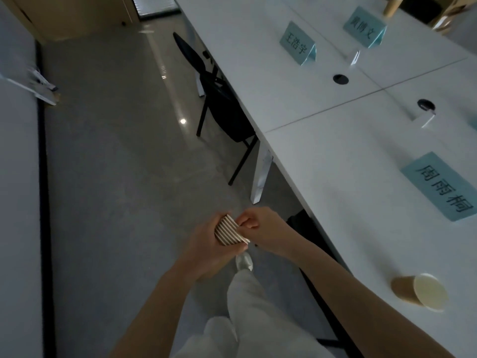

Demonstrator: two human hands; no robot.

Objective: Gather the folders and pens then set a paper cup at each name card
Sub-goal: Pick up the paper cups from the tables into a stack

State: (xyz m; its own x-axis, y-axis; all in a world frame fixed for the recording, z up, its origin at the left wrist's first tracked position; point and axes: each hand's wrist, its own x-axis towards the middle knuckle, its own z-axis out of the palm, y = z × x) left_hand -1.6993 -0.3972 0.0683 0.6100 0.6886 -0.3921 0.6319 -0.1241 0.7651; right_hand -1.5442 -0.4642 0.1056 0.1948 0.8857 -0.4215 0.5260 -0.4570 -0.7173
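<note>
- Dim room, white counter [322,156]; one paper cup [419,292] stands by the nearest name card [438,186].
- Left hand [206,244] holds the cup stack [228,229] over the floor; right hand [260,226] pinches the top rim (peeling).
- Risk: nested cups stick, two lift together, or one drops.

One wide-angle view from the person's head looks forward and steeply down, tilted so the floor [116,164] runs up the left and middle. The hands [232,233] sit close, low in the middle, both forearms reaching in from the bottom edge. The table [335,164] crosses the right side diagonally, its near end close and its far end receding toward the upper right corner.
</note>
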